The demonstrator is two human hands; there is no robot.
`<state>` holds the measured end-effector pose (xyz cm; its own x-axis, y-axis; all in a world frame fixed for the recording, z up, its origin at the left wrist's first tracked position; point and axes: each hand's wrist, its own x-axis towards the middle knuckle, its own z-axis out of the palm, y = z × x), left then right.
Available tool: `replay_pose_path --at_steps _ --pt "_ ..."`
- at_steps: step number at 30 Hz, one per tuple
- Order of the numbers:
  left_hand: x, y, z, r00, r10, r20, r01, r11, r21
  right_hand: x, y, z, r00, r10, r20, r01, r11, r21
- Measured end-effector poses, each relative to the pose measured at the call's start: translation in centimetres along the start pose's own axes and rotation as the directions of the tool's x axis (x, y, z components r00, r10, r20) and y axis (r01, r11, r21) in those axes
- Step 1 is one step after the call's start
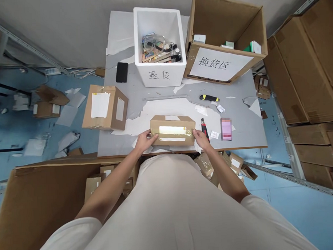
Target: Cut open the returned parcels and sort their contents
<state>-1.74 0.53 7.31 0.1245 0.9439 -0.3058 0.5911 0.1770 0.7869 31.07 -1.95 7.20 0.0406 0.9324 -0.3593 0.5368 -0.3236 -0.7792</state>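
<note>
A long brown cardboard box (pixel 173 140) with clear tape and white labels rests at the front edge of the table, between my two hands. My left hand (pixel 145 141) grips its left end, thumb on the front face. At the right end, my right hand (pixel 201 138) holds the corner with thumb and fingers. Just beyond that hand lies a red and black utility knife (pixel 205 129). A small white printed sticker (pixel 214 134) and a pink blurred packet (pixel 226 129) are farther right.
A taped carton (pixel 102 111) stands at the table's left, near a black phone (pixel 122 72). Behind are a white foam bin (pixel 160 76) with goggles inside and a large open carton (pixel 221 64). A yellow-black cutter (pixel 209 98) lies right of centre. An open carton (pixel 48 194) stands below left.
</note>
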Motion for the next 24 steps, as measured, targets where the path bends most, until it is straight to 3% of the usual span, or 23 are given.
replay_pose_path --at_steps 4,8,11,14,19,22,24 --pt "0.5 0.7 0.1 0.996 -0.065 -0.061 0.069 0.995 0.073 1.0 -0.5 -0.4 0.985 0.138 0.107 -0.161 0.954 0.252" --pt "1.0 0.7 -0.2 0.996 -0.075 -0.050 0.081 0.989 0.126 1.6 -0.7 -0.8 0.962 0.146 0.229 -0.219 0.916 0.335" --pt "1.7 0.5 -0.1 0.995 -0.093 -0.045 0.097 0.989 0.111 2.1 -0.5 -0.4 0.956 0.191 0.223 -0.254 0.918 0.304" --pt "2.3 0.3 0.2 0.993 -0.114 -0.027 0.115 0.991 0.071 2.6 -0.4 0.2 0.974 0.185 0.132 -0.215 0.940 0.267" --pt "1.9 -1.3 0.4 0.996 -0.065 0.057 0.073 0.985 -0.154 2.5 0.6 0.6 0.973 0.203 0.107 -0.227 0.922 0.314" --pt "1.3 -2.9 0.6 0.992 -0.067 0.103 0.102 0.916 -0.389 1.9 2.0 0.7 0.976 0.199 0.083 -0.216 0.880 0.423" --pt "1.0 -3.7 0.8 0.988 -0.038 0.151 0.106 0.871 -0.479 1.3 2.9 0.8 0.986 0.164 0.037 -0.165 0.898 0.408"
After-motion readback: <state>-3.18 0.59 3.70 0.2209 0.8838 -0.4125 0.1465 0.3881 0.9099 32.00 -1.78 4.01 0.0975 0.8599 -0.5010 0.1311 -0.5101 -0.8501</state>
